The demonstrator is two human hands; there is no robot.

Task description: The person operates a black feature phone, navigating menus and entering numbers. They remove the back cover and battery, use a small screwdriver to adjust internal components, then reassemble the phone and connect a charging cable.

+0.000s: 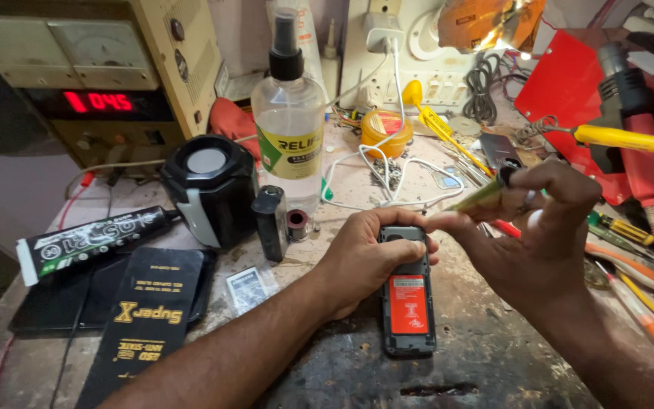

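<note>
On a cluttered bench (493, 341), the left hand (361, 257) grips an opened phone (407, 291) while right-hand (539, 227) fingers (456, 221) pinch a yellow-handled screwdriver (486, 193) at its top.

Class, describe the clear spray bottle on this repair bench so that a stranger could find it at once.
Start at the big beige meter box with the red digits, at the bench's back left. Right of it, past the black round-topped speaker, stands the spray bottle. It is the tallest upright thing there: clear, with a black pump top and a yellow-green label.
</note>
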